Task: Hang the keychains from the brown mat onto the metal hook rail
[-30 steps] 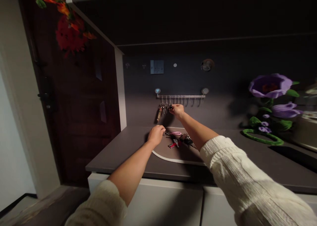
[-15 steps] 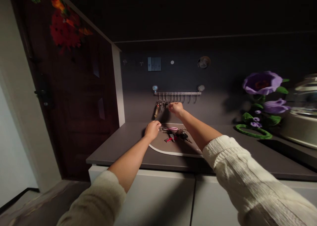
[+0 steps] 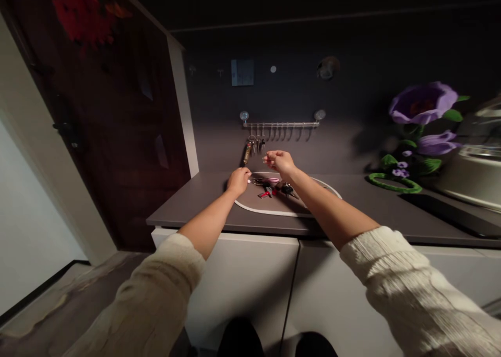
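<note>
Keys are being handled at a hook rail (image 3: 282,125), which is fixed to the wall above the desk (image 3: 176,205). A few hanging keys (image 3: 258,144) and a brown tag (image 3: 247,152) are hung from the hooks at the rail's left end; the hooks farther right are left bare.

The right hand (image 3: 279,163) is held below the rail, just to the right of the hanging keys and apart from them. Its fingers are bent inward, and whether anything is pinched between them cannot be told. The left hand (image 3: 238,182) is rested lower, below the rail's left end, by the edge of a mat (image 3: 250,201). Its fingers are curled beside a pink strap (image 3: 270,180); whether the strap is gripped cannot be told.

Below the rail, red keys (image 3: 268,192) and black keys (image 3: 287,189) are laid on the mat.

Keys at the rail are probably best held by the ring, with the opening kept free and turned toward the hook tip. Hooks this closely spaced should be approached from the front, so that neighbouring rings are not knocked loose.
</note>
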